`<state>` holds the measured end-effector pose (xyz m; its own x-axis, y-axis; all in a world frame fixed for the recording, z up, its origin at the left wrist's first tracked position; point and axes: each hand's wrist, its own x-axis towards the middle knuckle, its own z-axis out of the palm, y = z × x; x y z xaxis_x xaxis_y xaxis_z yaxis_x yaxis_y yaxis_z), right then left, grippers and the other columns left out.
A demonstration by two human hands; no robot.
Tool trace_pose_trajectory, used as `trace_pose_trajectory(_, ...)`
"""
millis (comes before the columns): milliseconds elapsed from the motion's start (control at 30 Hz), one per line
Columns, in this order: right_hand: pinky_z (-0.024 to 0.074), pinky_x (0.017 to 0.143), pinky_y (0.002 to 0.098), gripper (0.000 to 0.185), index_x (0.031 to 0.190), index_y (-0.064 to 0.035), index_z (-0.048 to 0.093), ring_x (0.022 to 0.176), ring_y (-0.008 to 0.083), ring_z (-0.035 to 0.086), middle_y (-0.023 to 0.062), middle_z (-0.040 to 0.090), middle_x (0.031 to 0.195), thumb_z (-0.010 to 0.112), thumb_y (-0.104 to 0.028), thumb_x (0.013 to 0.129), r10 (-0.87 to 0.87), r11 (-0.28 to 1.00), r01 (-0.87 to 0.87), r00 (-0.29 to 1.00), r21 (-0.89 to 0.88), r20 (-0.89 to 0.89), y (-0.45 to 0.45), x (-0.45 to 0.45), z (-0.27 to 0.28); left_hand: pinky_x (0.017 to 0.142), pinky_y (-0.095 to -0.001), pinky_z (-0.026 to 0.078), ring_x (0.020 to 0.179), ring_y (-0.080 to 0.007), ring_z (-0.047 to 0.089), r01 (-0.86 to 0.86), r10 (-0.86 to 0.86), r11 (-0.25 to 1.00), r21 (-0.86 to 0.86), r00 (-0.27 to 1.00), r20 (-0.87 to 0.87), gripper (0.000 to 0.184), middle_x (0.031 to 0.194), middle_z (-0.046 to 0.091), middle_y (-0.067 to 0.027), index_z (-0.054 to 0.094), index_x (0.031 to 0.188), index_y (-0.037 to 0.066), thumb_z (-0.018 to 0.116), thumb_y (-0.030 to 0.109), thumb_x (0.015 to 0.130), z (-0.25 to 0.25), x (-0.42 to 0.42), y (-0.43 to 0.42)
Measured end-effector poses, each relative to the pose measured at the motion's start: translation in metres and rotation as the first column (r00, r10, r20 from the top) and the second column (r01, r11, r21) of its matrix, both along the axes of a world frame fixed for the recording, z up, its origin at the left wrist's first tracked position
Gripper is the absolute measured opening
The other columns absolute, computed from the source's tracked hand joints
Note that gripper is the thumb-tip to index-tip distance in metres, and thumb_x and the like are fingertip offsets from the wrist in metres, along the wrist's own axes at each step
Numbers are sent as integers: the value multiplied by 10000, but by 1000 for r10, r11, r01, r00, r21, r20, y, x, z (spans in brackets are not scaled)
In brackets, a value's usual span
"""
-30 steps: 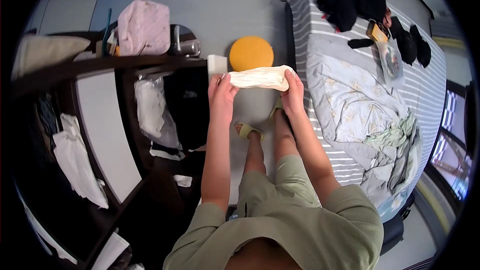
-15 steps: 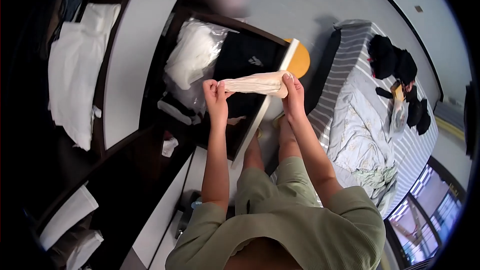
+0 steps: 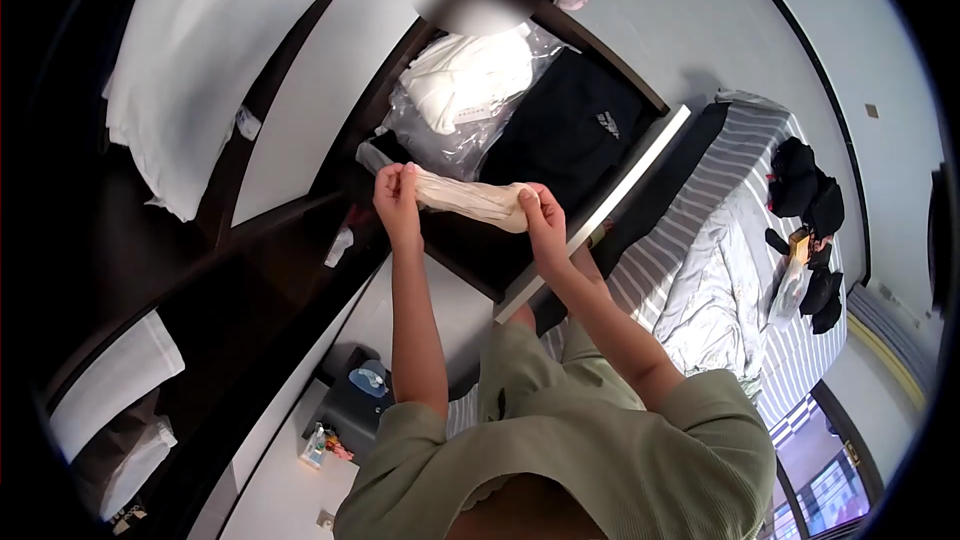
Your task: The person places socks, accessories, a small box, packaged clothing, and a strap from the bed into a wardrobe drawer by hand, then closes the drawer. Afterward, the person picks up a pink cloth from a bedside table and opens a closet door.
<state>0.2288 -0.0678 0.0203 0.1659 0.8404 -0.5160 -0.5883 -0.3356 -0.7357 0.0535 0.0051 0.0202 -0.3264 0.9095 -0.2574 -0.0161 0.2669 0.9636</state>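
Note:
A cream-coloured folded cloth (image 3: 468, 200) is stretched between my two hands. My left hand (image 3: 400, 202) pinches its left end, and my right hand (image 3: 542, 225) grips the other end, slightly lower. Beneath and beyond the cloth lies an open drawer with a white front edge (image 3: 610, 202). Inside the drawer are a black garment with a white logo (image 3: 565, 125) and white clothing in a clear plastic bag (image 3: 465, 80). The cloth and my hands hide part of the drawer's near side.
White fabric (image 3: 215, 50) hangs in the dark wardrobe at the left. A striped bed (image 3: 690, 210) with a rumpled quilt (image 3: 715, 290) and black items (image 3: 795, 175) stands at the right. A dark box-like object (image 3: 350, 415) is at the lower left.
The view has turned toward the wardrobe and drawer, which appear larger and closer. Both hands, still holding the cloth, have moved left and lower in view. The yellow stool is no longer visible.

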Motion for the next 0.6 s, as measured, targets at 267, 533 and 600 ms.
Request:
trace_pose_trajectory(267,348,458,171,144,962,-52,510,502,49,440,-28,495,670,525,-145,854,269,949,-276,961,-154,-63,-16,-42,-35,474,-196,334,502,-56,440,-38,20,999,-37,915,-402,111,582,523,6,629,766,4,654,109,742,8,-60,11)
trace_pose_trajectory(533,390,462,188,218,1037,-43,467,517,75,506,19,532,683,506,-147,849,386,913,-393,919,-112,-84,-1,-97,-48,515,-233,398,511,-107,530,-50,35,999,-19,876,-482,184,572,584,-33,609,934,31,588,150,797,10,-86,22)
trace_pose_trajectory(600,396,455,194,291,1110,-61,410,522,82,520,37,544,709,500,-151,848,394,904,-395,918,-164,-37,0,-105,-53,596,-273,439,581,-179,574,-20,8,1000,-14,811,-585,264,661,630,-49,555,1054,74,563,146,800,4,-95,19)
